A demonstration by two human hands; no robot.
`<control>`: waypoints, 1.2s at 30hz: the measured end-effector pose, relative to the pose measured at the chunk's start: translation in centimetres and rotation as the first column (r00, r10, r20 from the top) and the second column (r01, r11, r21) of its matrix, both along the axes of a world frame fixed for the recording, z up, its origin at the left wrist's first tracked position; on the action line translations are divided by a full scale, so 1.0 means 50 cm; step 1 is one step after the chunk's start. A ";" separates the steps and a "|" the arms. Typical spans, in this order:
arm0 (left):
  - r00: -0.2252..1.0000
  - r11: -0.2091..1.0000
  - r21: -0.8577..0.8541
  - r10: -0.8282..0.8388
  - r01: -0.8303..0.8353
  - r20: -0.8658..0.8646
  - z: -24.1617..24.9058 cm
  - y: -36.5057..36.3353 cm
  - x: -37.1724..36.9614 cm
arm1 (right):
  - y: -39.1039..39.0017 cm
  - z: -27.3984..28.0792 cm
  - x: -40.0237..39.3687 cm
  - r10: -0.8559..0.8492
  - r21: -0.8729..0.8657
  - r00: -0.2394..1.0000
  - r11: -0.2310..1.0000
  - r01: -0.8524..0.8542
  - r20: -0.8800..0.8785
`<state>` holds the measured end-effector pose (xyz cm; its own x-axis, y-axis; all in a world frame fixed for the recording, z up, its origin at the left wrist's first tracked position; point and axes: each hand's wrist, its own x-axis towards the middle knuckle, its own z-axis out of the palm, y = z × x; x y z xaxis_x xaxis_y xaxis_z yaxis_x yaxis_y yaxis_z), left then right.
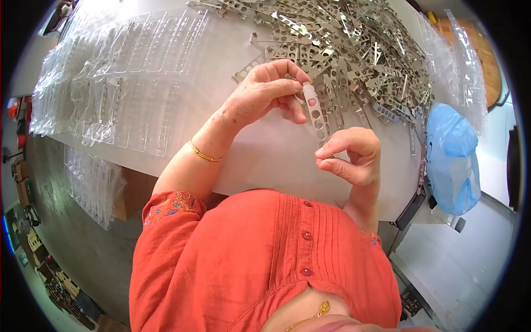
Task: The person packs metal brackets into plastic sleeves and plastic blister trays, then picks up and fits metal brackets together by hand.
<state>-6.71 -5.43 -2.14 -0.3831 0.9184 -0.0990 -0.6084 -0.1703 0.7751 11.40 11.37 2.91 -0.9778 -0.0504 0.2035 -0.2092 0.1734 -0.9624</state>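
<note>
A flat metal strip (317, 116) with a row of round holes is held upright between my two hands over the table. My left hand (271, 91) pinches its upper end between thumb and forefinger, where a small pale piece shows. The lower end rests between the thumb and forefinger of my right hand (354, 155). Just beyond my hands lies a large heap of similar perforated metal strips (359, 50), and some of them reach close to my left fingers.
Clear plastic trays (133, 83) lie in stacks on the table's left part, with more trays (94, 182) below its edge. A blue plastic bag (452, 157) sits at the right edge. Clear plastic wrapping (464, 72) and a round wooden stool (478, 61) are at the upper right.
</note>
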 end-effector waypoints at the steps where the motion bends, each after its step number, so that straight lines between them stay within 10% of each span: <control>1: 1.000 1.000 0.006 -0.002 0.002 -0.003 0.000 0.000 -0.001 | 0.000 -0.001 0.000 -0.002 -0.006 1.000 1.000 0.001 -0.006; 19: 0.981 0.986 0.167 -0.035 0.003 0.189 0.001 0.002 0.005 | -0.003 -0.037 -0.007 -0.050 -0.215 0.999 0.975 0.048 -0.005; 30: 0.990 0.994 0.073 -0.085 0.077 0.117 0.002 0.013 0.043 | -0.044 -0.020 -0.030 -0.115 0.257 0.986 0.956 0.143 -0.122; 36: 0.987 0.983 0.179 0.005 -0.034 0.161 0.017 0.012 0.037 | -0.003 0.026 -0.054 -0.286 0.246 0.941 0.913 0.324 -0.178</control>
<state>-4.87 -4.83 -1.27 -0.3941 0.9190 0.0062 -0.7167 -0.3116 0.6240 8.69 11.22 4.20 -0.9180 0.1749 0.3560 -0.2300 0.4966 -0.8370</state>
